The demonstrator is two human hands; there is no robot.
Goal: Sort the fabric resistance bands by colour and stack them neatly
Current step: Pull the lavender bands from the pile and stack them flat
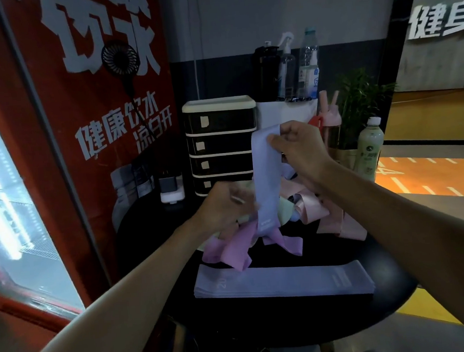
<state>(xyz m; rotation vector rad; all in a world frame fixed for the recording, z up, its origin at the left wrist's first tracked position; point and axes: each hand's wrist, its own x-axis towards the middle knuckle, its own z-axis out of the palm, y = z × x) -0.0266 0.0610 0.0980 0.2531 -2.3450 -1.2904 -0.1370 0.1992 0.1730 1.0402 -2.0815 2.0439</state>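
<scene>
My right hand (298, 149) pinches the top of a lavender-blue band (265, 178) and holds it up so that it hangs down over the pile. My left hand (224, 204), blurred, is at the band's lower part beside the pile; its grip is unclear. Below lies a tangled pile of bands: purple ones (236, 247), pink ones (328, 212) and pale green ones (282, 208). A flat stack of lavender-blue bands (283, 281) lies at the front of the round black table (333, 315).
A black drawer unit (221, 146) stands behind the pile, with a white box holding bottles (286, 68) to its right. A pink bottle (331, 123), a green drink bottle (369, 148) and a plant (360, 93) stand at the right. A red fridge (91, 131) is left.
</scene>
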